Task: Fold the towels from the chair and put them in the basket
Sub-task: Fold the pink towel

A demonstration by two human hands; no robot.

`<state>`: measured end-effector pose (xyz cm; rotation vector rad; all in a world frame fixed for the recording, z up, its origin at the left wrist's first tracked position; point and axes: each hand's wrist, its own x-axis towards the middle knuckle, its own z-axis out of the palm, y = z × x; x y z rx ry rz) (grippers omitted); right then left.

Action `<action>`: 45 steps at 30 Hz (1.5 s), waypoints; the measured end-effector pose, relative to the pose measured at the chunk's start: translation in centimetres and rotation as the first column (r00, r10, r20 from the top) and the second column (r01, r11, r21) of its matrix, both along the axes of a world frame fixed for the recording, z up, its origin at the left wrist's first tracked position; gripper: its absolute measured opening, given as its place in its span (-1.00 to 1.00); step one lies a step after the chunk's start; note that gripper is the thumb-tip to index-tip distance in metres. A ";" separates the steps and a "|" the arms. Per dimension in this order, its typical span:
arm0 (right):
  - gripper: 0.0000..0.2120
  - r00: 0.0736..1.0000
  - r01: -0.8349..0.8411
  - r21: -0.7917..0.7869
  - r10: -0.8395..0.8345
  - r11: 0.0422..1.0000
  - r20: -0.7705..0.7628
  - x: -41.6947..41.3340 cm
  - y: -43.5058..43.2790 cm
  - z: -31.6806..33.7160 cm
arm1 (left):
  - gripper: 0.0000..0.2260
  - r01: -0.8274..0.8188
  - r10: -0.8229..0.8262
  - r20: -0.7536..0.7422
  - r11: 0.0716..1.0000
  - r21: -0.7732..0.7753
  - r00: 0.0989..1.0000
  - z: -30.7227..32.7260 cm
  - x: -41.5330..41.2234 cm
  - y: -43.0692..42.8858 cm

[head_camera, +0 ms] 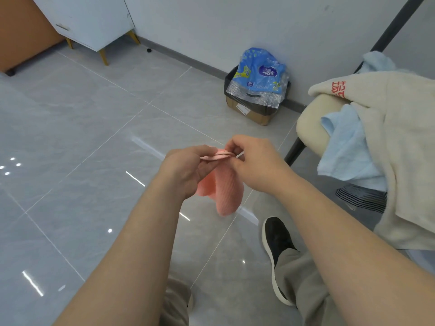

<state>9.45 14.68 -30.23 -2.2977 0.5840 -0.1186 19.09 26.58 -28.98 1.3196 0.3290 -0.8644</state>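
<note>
a single small pink towel [223, 191], ribbed and soft, is hanging in the air over the floor, left of the chair [310, 121], with its layers bunching at the top edge. the left hand [186, 170] and right hand [256, 161] are both pinching that edge, close together. the edge is running side to side and the towel's length is pointing down. one cream towel [400, 137] is lying on the chair over blue towel cloth [346, 149]; one blue piece or two, cannot tell.
</note>
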 end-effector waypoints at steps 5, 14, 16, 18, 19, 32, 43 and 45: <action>-0.81 0.998 0.052 -0.024 -0.051 0.998 0.035 -0.2 -0.5 0.1 | -0.64 0.062 -0.452 0.551 0.809 0.584 0.701 -1.1 0.2 0.6; -0.85 0.994 0.049 -0.073 -0.041 0.996 0.101 -0.2 -0.9 0.2 | -0.88 0.132 -0.640 0.736 0.767 0.628 0.222 -1.8 -0.8 0.2; -0.87 0.996 0.038 -0.096 -0.029 0.995 0.090 -0.2 -1.0 0.2 | -0.95 0.120 -0.614 0.739 0.785 0.607 0.277 -1.8 -0.6 0.2; -0.88 0.998 0.026 -0.128 -0.018 0.991 0.056 -0.2 -1.1 0.0 | -0.98 0.127 -0.634 0.719 0.768 0.628 0.283 -1.9 -0.4 0.2; -0.88 0.999 0.020 -0.144 -0.016 0.989 0.035 -0.2 -1.1 -0.1 | -0.98 0.135 -0.651 0.707 0.755 0.642 0.276 -2.0 -0.4 0.3; -0.85 0.997 -0.024 -0.199 0.009 0.980 -0.075 -0.1 -1.3 -0.4 | -0.90 0.150 -0.693 0.668 0.716 0.682 0.270 -1.4 -0.6 0.5; -0.90 0.999 0.001 -0.195 -0.011 0.981 -0.051 -0.2 -1.7 -0.4 | -0.92 0.196 -0.667 0.692 0.744 0.639 0.278 -1.2 -0.5 0.7; -0.92 0.997 -0.011 -0.168 -0.002 0.986 -0.080 -0.2 -1.7 -0.5 | -0.86 0.180 -0.670 0.682 0.739 0.649 0.291 -1.2 -0.5 0.6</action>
